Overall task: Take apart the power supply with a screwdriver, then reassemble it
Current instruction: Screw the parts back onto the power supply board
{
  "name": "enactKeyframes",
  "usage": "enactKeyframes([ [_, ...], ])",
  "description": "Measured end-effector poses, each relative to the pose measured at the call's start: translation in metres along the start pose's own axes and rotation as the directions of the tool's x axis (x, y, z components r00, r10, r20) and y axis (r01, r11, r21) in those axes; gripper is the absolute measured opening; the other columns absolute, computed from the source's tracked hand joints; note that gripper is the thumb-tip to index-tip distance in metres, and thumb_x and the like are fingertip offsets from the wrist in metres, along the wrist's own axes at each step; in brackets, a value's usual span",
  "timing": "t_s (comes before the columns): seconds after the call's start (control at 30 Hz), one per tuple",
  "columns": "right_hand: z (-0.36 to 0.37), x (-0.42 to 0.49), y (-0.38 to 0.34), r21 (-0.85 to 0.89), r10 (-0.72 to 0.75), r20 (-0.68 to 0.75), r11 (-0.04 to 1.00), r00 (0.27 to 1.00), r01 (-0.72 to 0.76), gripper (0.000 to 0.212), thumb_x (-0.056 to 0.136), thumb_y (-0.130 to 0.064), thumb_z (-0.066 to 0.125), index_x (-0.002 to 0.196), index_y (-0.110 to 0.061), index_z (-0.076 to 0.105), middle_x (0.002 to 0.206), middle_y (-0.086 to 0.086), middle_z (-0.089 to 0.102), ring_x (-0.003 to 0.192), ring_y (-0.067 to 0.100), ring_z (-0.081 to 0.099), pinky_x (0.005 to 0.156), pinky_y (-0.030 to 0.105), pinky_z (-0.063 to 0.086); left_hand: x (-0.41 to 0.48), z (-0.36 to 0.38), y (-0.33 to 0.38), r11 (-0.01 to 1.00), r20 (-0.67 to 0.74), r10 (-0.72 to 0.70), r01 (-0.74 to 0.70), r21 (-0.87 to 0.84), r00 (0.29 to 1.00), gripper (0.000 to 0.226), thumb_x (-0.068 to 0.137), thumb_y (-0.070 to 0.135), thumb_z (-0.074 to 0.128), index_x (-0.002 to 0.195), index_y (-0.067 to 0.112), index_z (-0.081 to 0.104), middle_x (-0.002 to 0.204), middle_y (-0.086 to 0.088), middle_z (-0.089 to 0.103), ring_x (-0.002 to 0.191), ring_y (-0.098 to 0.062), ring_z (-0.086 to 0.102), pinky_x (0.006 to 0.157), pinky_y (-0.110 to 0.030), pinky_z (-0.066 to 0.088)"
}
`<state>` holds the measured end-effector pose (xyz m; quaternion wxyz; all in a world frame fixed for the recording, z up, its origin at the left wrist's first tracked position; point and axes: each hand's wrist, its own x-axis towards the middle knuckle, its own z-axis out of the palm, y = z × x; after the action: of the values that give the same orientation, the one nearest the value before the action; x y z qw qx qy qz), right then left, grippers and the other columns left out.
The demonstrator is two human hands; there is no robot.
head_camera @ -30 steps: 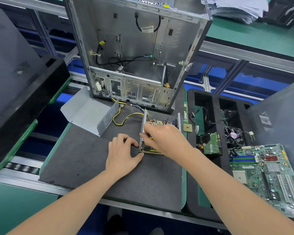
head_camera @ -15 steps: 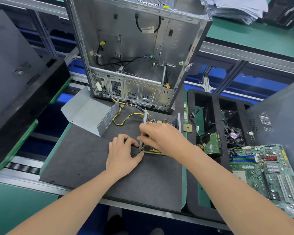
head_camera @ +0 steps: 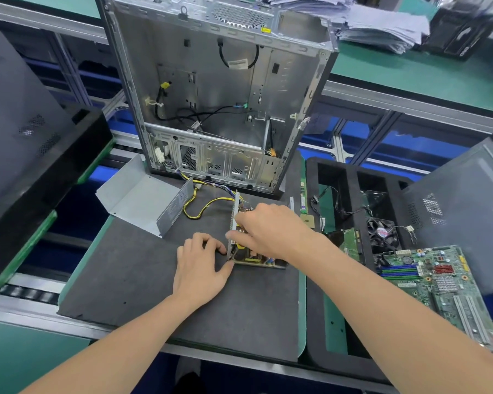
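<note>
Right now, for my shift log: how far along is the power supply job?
Done: cover off, lying beside the opened supply. In hand: left hand touches its side, right hand sits over the board. Left: at least, the cover must go back on.

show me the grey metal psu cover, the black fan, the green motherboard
grey metal power supply cover (head_camera: 137,200): head view, flat panel
black cooling fan (head_camera: 382,232): head view, centre hub
green motherboard (head_camera: 427,297): head view, board middle

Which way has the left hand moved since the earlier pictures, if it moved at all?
No. The left hand still rests on the mat, its thumb at the power supply's near left corner.
</note>
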<state>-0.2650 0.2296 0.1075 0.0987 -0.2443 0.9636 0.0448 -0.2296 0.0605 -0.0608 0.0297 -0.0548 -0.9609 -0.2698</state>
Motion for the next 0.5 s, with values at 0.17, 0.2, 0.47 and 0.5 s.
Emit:
enactKeyframes([
  [0.17,-0.007,0.000,0.004,0.242,-0.088,0.111,0.968,0.990,0.059,0.021,0.101,-0.032,0.047,0.103,-0.018,0.031,0.081,0.010,0.057,0.074,0.037,0.057,0.061,0.043,0.046,0.001,0.000,0.002,0.999,0.004,0.003,-0.003,0.039,1.000,0.025,0.084,0.055,0.064,0.097,0.036,0.054,0.111,0.011,0.040,0.099,-0.018,0.042,0.089,-0.035,0.034],
  [0.2,-0.007,0.002,0.002,0.253,-0.095,0.126,0.965,0.988,0.060,0.021,0.103,-0.032,0.046,0.104,-0.017,0.032,0.083,0.011,0.057,0.076,0.037,0.057,0.062,0.043,0.047,0.001,0.000,0.002,0.999,0.010,0.001,-0.001,0.043,1.000,0.025,0.084,0.056,0.063,0.097,0.037,0.053,0.111,0.011,0.039,0.099,-0.018,0.041,0.088,-0.035,0.033],
  [0.47,0.002,0.006,-0.011,-0.021,-0.010,-0.086,1.000,0.996,0.009,0.060,0.106,-0.066,0.029,0.111,-0.013,0.056,0.092,0.012,0.068,0.086,0.040,0.065,0.065,0.041,0.034,0.000,-0.001,0.003,0.997,0.027,-0.003,0.001,0.074,1.000,0.026,0.084,0.053,0.061,0.094,0.039,0.041,0.106,0.011,0.034,0.096,-0.020,0.038,0.085,-0.035,0.031],
  [0.5,0.000,0.004,-0.008,0.036,-0.007,-0.065,0.999,0.998,0.010,0.052,0.105,-0.062,0.032,0.113,-0.014,0.050,0.084,0.008,0.064,0.081,0.040,0.061,0.064,0.041,0.034,0.000,-0.001,0.003,0.997,0.033,-0.003,0.000,0.077,0.999,0.026,0.084,0.053,0.060,0.094,0.040,0.039,0.108,0.011,0.035,0.097,-0.020,0.038,0.086,-0.035,0.032],
])
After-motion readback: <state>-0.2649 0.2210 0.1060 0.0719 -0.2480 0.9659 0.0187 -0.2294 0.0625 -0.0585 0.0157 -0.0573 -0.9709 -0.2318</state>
